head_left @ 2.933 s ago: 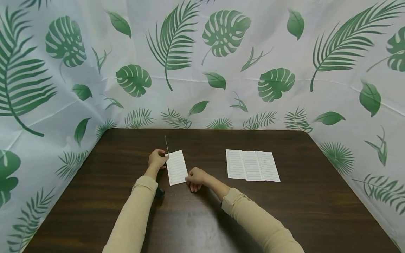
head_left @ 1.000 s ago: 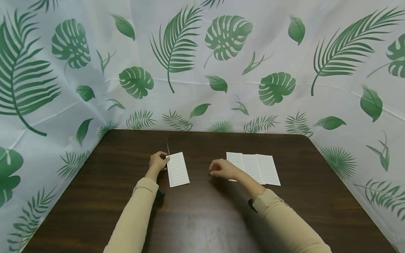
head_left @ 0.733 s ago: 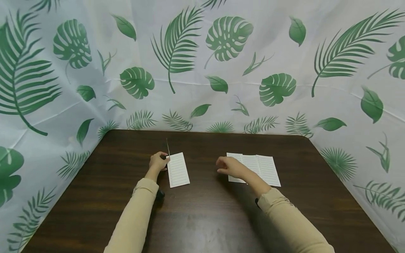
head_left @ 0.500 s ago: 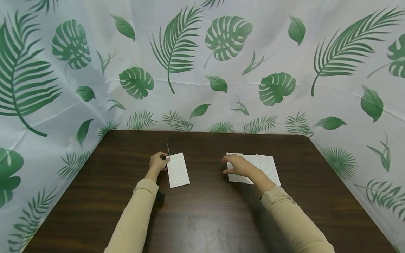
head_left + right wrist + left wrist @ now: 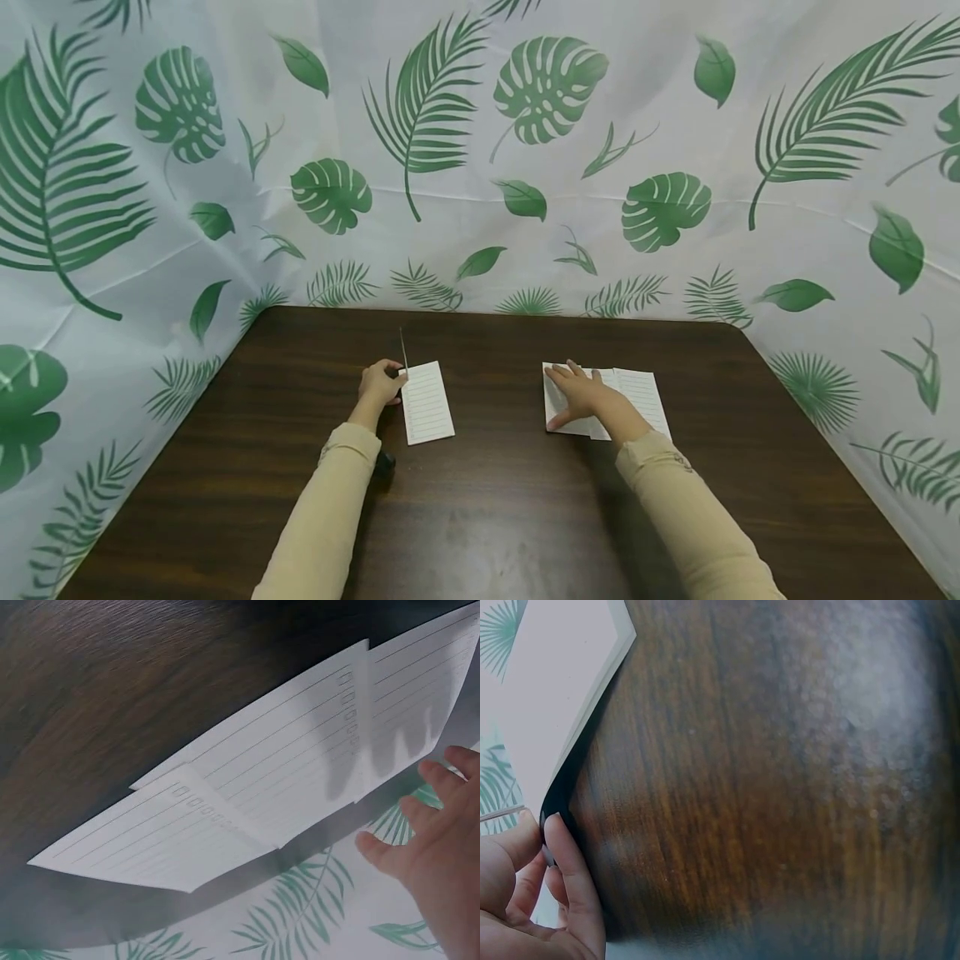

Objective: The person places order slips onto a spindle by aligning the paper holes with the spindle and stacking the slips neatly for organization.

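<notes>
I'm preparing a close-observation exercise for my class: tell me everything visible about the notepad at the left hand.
The notepad is a white, paper-looking rectangle ruled with fine lines; its side shows some thickness, like stacked sheets. It lies ruled side up on the dark brown table, left of centre, turned slightly, a short edge toward the person. The left hand pinches it near its far left corner, where a thin strip rises; whether that is a cover seen edge-on or something separate cannot be told.

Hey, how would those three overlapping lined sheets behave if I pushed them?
The lined sheets look thin at their edges, so they're probably light and bendable. Lying flat on the shiny table, they'd likely slide; overlapping, they may shift one another.
</notes>
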A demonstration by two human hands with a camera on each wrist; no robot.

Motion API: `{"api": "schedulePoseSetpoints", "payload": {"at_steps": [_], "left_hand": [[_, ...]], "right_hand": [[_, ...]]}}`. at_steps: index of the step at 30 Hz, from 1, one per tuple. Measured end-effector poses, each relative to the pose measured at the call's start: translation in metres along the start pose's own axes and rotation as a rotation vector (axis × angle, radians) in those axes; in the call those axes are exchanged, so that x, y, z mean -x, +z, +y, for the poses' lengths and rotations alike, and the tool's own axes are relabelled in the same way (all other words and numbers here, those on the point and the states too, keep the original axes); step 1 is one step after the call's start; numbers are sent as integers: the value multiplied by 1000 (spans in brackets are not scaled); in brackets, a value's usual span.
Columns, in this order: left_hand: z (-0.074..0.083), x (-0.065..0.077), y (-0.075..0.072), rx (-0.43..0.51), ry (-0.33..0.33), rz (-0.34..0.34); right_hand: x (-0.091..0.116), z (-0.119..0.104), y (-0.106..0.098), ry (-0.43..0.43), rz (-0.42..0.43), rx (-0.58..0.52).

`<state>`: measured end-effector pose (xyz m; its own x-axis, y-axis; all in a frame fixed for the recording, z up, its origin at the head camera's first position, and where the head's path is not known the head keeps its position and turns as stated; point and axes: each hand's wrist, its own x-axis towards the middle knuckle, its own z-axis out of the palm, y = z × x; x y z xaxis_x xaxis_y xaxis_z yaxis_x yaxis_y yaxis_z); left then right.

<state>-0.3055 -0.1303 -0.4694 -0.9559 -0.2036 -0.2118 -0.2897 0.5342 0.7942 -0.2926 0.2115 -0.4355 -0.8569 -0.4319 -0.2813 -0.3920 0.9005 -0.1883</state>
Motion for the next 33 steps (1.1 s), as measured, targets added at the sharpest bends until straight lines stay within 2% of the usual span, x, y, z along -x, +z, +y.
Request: {"api": "schedulePoseSetpoints", "payload": {"at_steps": [10,18,27,33], "left_hand": [[1,3,2,4,-5,-4],[-1,2,0,3,3,7],[-2,2,0,-1,2,2],[1,4,-1,-3,12,4]], "right_hand": [[-4,-11,0,18,-41,36],[-10,-11,1,-31,-13,37],[-19,-7,6,-151,148,-8],[-23,-10,7,-200,257,-28]]}}
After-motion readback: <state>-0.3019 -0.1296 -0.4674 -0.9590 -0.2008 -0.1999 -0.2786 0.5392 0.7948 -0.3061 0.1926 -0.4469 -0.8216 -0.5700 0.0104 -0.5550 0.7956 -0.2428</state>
